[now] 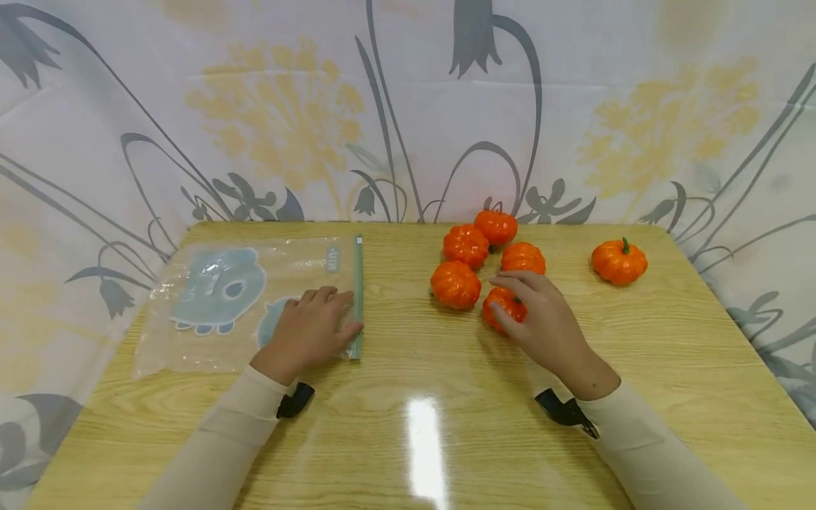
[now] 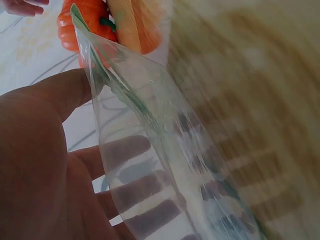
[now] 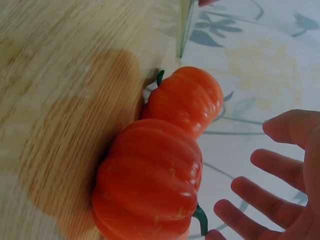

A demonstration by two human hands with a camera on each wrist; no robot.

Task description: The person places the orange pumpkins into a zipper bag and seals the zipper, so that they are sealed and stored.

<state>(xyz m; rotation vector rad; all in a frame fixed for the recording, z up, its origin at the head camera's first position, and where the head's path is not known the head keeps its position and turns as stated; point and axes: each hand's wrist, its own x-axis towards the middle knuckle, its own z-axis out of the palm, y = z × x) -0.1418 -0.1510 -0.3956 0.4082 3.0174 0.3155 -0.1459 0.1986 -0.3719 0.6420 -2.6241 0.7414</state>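
Note:
A clear plastic zip bag (image 1: 219, 283) printed with pale blue cartoon shapes lies flat on the left of the table. My left hand (image 1: 309, 329) is over its right part, fingers extended, with the thumb at the green zip strip (image 1: 358, 283). Through the film, the left wrist view shows straight, spread fingers (image 2: 142, 190). My right hand (image 1: 545, 322) hovers around the nearest small orange pumpkin (image 1: 499, 301), partly hiding it. In the right wrist view, a gap separates its loosely bent fingers (image 3: 267, 200) from the front pumpkin (image 3: 150, 175).
Several more pumpkins (image 1: 455, 285) cluster behind and left of my right hand. A single pumpkin (image 1: 618, 262) with a green stem stands apart at the right. A flower-patterned cloth (image 1: 408, 127) hangs behind the wood-grain table (image 1: 357, 439).

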